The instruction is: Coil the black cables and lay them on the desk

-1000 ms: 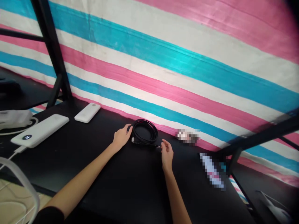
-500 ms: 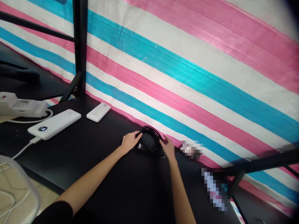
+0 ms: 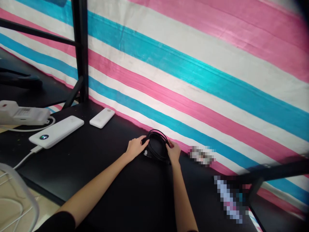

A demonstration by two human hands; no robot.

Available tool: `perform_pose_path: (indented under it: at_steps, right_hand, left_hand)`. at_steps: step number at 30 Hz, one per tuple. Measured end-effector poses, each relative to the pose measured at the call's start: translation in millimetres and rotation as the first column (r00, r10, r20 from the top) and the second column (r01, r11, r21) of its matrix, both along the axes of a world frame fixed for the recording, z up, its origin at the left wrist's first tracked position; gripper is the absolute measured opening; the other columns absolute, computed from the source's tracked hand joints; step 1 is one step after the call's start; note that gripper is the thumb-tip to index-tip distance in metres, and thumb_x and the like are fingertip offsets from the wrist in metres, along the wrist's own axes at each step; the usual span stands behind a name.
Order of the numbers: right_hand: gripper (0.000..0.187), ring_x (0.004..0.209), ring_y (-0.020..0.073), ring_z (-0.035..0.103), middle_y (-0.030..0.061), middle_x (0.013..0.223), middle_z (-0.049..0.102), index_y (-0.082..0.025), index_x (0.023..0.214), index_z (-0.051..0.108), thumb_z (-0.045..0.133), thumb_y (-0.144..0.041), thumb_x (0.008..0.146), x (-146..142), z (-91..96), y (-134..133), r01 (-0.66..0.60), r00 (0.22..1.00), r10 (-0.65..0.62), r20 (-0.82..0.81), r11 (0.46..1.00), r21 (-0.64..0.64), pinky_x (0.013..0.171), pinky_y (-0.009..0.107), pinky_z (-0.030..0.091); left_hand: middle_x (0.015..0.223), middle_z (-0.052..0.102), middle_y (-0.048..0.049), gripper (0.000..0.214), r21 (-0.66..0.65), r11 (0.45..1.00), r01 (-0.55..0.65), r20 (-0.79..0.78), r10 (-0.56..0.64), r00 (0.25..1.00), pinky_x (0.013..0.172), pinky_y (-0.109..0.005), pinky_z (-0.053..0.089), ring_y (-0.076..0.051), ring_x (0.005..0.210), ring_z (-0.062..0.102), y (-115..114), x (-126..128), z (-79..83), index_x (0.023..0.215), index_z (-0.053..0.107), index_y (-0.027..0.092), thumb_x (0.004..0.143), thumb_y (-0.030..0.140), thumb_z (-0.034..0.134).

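Observation:
A coiled black cable [image 3: 156, 145] lies on the black table [image 3: 108, 174] close to the striped sheet. My left hand [image 3: 136, 147] grips the coil's left side, fingers curled round it. My right hand [image 3: 173, 151] holds the right side of the coil, fingers wrapped over the loops. A small connector end shows pale at the coil's lower left, between my hands.
Two white power banks [image 3: 56, 131] [image 3: 102, 117] lie at the left, the larger one with a white lead plugged in. A white power strip [image 3: 23, 112] sits further left. A black frame post [image 3: 80, 48] stands behind them. A pink, blue and white sheet [image 3: 193, 64] backs the table.
My right hand moved from the cable's loose end onto the coil's right side and closed on it. The view shifted right and tilted slightly.

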State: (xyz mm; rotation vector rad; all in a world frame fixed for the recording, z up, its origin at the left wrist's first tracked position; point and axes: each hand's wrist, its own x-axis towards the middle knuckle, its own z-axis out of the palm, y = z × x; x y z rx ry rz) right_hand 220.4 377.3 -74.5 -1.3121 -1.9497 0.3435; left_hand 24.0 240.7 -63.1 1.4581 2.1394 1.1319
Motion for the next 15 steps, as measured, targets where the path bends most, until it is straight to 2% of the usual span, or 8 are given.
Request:
perform_pose_path:
  at_steps: [4,6,8,12,15]
  right_hand:
    - [0.028,0.086,0.0241,0.059,0.0092,0.092,0.064,-0.019,0.089,0.073,0.051,-0.028,0.074,-2,4.8,-4,-0.011,0.994,0.017,0.109,0.999,-0.051,0.080,0.038,0.046]
    - [0.025,0.088,0.0238,0.059,0.0081,0.092,0.064,-0.021,0.085,0.073,0.052,-0.027,0.074,-3,7.3,-4,-0.019,0.995,0.026,0.098,0.997,-0.074,0.080,0.037,0.046]
    - [0.026,0.086,0.0216,0.060,0.0072,0.093,0.065,-0.020,0.089,0.072,0.053,-0.027,0.073,-1,10.0,-2,-0.019,0.997,0.026,0.071,0.995,-0.100,0.079,0.034,0.046]
    - [0.033,0.082,0.0184,0.063,0.0070,0.095,0.068,-0.017,0.100,0.069,0.052,-0.032,0.076,13,13.4,7,0.024,1.000,-0.023,0.009,0.984,-0.176,0.080,0.031,0.047]
    - [0.029,0.079,0.0196,0.064,0.0066,0.085,0.070,-0.017,0.095,0.070,0.055,-0.030,0.073,33,11.0,16,0.061,0.998,-0.060,0.010,0.960,-0.272,0.078,0.032,0.048]
  left_hand:
    - [0.060,0.061,0.0038,0.053,-0.041,0.999,0.000,-0.033,-0.001,0.999,0.064,-0.024,0.041,-0.017,0.066,0.062,1,-1,-0.6,0.135,0.039,0.031,0.085,0.049,0.042]
    - [0.059,0.060,0.0037,0.049,-0.050,0.998,0.039,-0.043,-0.041,0.998,0.063,-0.024,0.040,-0.017,0.066,0.062,0,-2,-1.0,0.133,0.043,0.034,0.086,0.050,0.039]
    - [0.058,0.059,0.0033,0.048,-0.043,0.998,0.048,-0.038,-0.050,0.998,0.062,-0.023,0.040,-0.017,0.065,0.062,0,-4,-1.4,0.129,0.048,0.033,0.086,0.052,0.038]
    - [0.058,0.059,0.0037,0.045,0.016,0.998,-0.061,0.076,0.059,0.995,0.062,-0.024,0.039,-0.016,0.064,0.062,-1,-10,-2.9,0.120,0.054,0.030,0.086,0.052,0.035]
    - [0.056,0.059,0.0043,0.037,0.010,0.989,-0.148,0.182,0.144,0.973,0.059,-0.023,0.039,-0.014,0.056,0.060,0,-14,-5.0,0.109,0.058,0.027,0.088,0.046,0.034]
